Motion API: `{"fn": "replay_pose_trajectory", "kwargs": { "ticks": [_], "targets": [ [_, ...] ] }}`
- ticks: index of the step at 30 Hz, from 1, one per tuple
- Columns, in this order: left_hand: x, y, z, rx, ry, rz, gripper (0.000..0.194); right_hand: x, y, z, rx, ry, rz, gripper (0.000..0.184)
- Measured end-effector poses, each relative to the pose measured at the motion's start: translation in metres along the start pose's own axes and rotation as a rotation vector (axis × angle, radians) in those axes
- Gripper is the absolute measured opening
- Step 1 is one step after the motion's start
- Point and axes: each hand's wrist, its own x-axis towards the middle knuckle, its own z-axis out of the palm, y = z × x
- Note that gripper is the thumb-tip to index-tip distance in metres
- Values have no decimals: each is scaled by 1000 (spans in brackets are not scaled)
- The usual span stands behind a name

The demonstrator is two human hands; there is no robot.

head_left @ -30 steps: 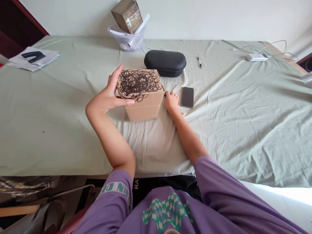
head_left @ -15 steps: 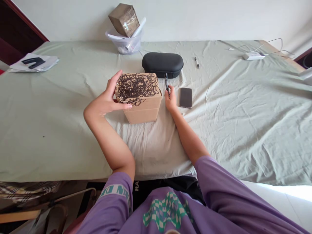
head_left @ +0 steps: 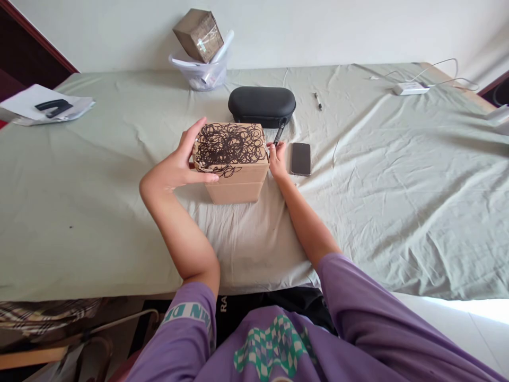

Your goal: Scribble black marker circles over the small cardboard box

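Left hand (head_left: pixel 178 164) first, in the head view at centre-left of the frame: it spans the left end of a cardboard box (head_left: pixel 237 183), thumb along the near face and fingers toward the far edge. Such a bracing grip probably keeps the box from sliding on the cloth (head_left: pixel 358 223). The box stands near the middle of the frame, its top covered in black scribbled loops that spill onto the near face.

Just beside the box's right end, the right hand (head_left: pixel 279 162) holds a black marker (head_left: pixel 279 133) between thumb and fingers, its visible end pointing up and slightly right; low on the barrel, the hold seems meant for control. Whether these fingers touch the box, I cannot tell.

A phone (head_left: pixel 301 158) lies right of that hand, seemingly within easy reach. Behind the box sits a black case (head_left: pixel 262 105), apparently set back to leave working room.
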Motion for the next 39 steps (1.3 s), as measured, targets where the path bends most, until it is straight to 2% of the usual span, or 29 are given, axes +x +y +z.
{"fn": "replay_pose_trajectory", "kwargs": {
  "ticks": [3, 6, 8, 10, 14, 16, 18, 20, 25, 28, 34, 39],
  "targets": [
    [0, 2, 1, -7, 9, -7, 148, 6, -14, -14, 49, 122, 31, 55],
    [0, 2, 0, 10, 10, -6, 145, 12, -37, -33, 188, 255, 22, 46],
    [0, 0, -1, 24, 8, -2, 145, 14, -56, -45, 291, 331, -54, 41],
    [-1, -1, -1, 33, 9, 2, 143, 11, -76, -56, 360, 346, -174, 36],
    [-2, -1, -1, 39, 27, -5, 143, -13, -118, -68, 478, 228, -333, 34],
    [-2, 0, 0, 45, 29, -1, 143, -30, -140, -71, 498, 102, -346, 34],
    [-3, 2, 0, 68, 42, 13, 142, -44, -160, -71, 502, -45, -325, 23],
    [-4, 4, 0, 116, 70, 28, 140, -53, -174, -69, 489, -128, -321, 15],
    [-7, 11, 1, 212, 108, 57, 141, -56, -180, -57, 358, -39, -337, 31],
    [-6, 10, 1, 222, 104, 58, 140, -54, -176, -52, 320, -14, -321, 31],
    [-3, -4, -2, 173, 110, 30, 147, -53, -177, -58, 310, -165, -262, 31],
    [-2, -4, -2, 172, 111, 10, 141, -50, -174, -56, 284, 12, -269, 33]
  ]
}}
